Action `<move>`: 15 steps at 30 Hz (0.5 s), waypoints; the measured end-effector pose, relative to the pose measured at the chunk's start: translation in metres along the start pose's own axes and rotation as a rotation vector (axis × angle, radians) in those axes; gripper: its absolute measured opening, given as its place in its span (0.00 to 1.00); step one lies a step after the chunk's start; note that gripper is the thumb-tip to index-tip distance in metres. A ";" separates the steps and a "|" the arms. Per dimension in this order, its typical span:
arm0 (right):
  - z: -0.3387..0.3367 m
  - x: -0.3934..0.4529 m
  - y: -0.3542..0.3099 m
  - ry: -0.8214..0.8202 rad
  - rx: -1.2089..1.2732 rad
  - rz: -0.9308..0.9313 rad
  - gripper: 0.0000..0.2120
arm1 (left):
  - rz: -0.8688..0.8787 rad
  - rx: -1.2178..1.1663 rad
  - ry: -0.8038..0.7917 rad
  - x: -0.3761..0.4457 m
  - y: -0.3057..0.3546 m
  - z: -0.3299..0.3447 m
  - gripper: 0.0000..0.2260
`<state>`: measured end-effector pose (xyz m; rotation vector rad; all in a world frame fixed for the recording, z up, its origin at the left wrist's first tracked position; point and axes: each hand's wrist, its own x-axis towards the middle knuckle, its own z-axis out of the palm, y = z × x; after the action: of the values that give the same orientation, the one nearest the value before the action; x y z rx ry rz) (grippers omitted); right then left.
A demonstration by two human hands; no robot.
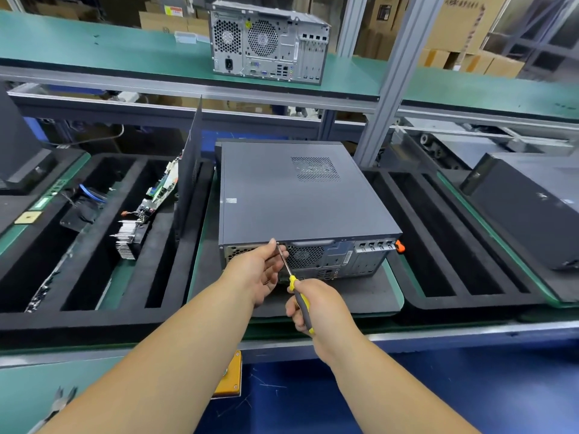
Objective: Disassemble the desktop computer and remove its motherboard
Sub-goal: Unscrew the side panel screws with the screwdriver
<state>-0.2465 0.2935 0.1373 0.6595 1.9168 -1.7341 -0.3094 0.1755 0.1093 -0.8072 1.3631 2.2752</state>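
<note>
A dark grey desktop computer (pixel 300 195) lies flat on a dark mat, its rear panel with fan grille and ports facing me. My right hand (pixel 319 311) grips a screwdriver (pixel 299 297) with a yellow and grey handle; its metal shaft slants up to the top edge of the rear panel. My left hand (pixel 260 270) is at that same spot, fingers curled beside the shaft near the tip. The side cover is on the case.
A black foam tray (pixel 94 245) at left holds a circuit board (pixel 159 189), a heatsink (pixel 128 236) and an upright side panel (pixel 189 170). Another foam tray (pixel 454 242) lies at right, a black case (pixel 526 208) beyond it. A second computer (pixel 269 42) stands on the upper shelf. Pliers (pixel 59 402) lie bottom left.
</note>
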 end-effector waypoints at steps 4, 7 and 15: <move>0.000 0.000 -0.003 0.019 0.028 0.013 0.14 | -0.009 -0.005 -0.012 -0.002 0.002 -0.001 0.09; 0.002 0.001 0.002 0.019 0.102 0.005 0.12 | -0.016 -0.007 -0.024 -0.003 0.004 -0.001 0.09; 0.003 0.008 0.008 -0.190 0.499 0.107 0.13 | 0.037 0.094 -0.006 -0.006 0.003 -0.001 0.06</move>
<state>-0.2476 0.2916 0.1255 0.7202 1.3028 -2.1357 -0.3065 0.1729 0.1144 -0.7497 1.4817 2.2211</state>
